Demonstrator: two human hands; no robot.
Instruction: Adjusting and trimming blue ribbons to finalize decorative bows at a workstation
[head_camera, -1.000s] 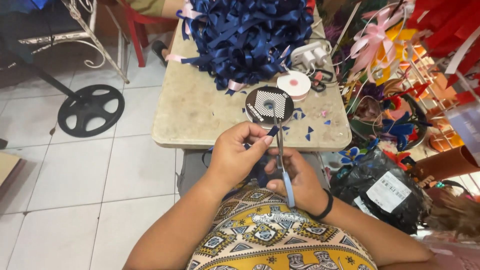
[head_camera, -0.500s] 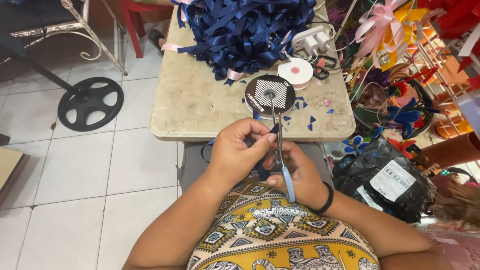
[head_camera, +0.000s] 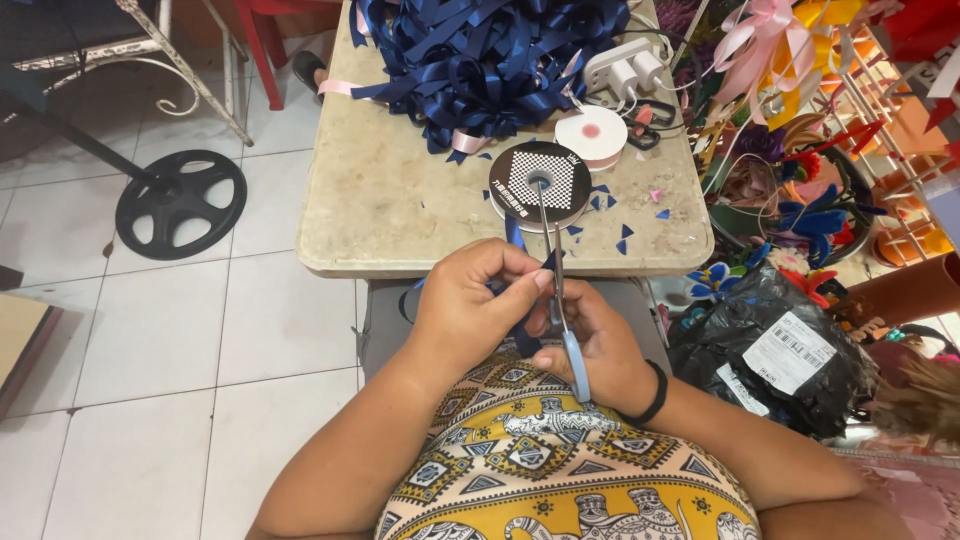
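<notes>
Both hands (head_camera: 475, 305) stayed together, pinching narrow dark-blue ribbon (head_camera: 522, 335) beside scissors (head_camera: 560, 300).

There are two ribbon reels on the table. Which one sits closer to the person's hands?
The black reel with the checkered middle. It lies near the table's front edge, just beyond the left hand and right hand; the white reel with the pink centre lies farther back.
</notes>
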